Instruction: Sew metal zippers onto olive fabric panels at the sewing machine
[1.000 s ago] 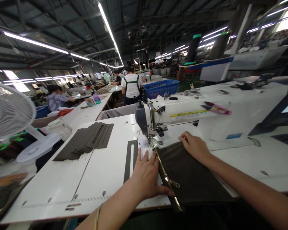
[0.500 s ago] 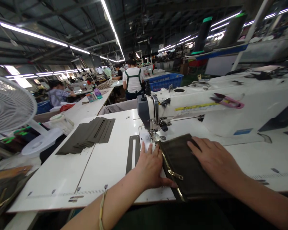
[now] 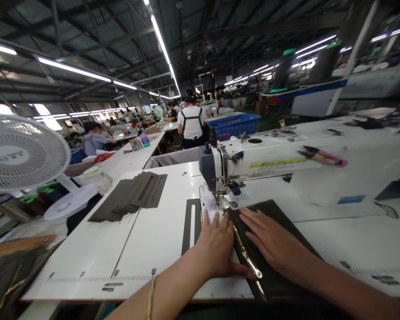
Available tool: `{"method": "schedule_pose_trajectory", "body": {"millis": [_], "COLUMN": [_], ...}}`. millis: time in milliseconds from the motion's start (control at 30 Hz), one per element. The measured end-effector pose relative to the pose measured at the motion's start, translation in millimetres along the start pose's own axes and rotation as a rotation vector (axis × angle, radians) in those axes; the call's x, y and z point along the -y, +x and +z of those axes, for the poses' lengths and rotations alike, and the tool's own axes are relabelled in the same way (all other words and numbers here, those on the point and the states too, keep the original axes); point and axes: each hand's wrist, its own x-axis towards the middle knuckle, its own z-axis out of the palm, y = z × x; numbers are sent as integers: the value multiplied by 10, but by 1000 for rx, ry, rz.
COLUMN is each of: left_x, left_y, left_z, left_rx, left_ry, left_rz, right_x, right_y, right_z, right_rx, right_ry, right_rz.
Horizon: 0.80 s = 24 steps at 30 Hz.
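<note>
A dark olive fabric piece (image 3: 286, 224) with a gold zipper (image 3: 246, 254) along its left edge lies under the needle of a white sewing machine (image 3: 273, 162). My left hand (image 3: 216, 246) lies flat on the white table just left of the zipper, fingers pointing at the presser foot (image 3: 224, 202). My right hand (image 3: 270, 240) presses flat on the fabric just right of the zipper. Neither hand grips anything.
A dark frame-shaped strip (image 3: 190, 224) lies left of my left hand. A stack of dark fabric pieces (image 3: 133, 195) sits farther left, with a white fan (image 3: 23, 155) beyond. Pink snips (image 3: 325, 156) rest on the machine arm. Other people work at tables behind, near a blue crate (image 3: 236, 124).
My right hand has slid left across the fabric, from its right part to right beside the zipper. The left hand keeps its place by the presser foot.
</note>
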Motion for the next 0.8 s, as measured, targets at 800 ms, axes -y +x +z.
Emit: {"method": "schedule_pose_trajectory", "body": {"millis": [800], "left_x": [833], "left_y": [-1155], "left_z": [790], "left_rx": [-452], "left_ry": [381], "left_rz": [123], "right_x": [21], "right_y": [79], "right_z": [97], "right_rx": [201], "right_ry": [30], "right_rz": [53]}}
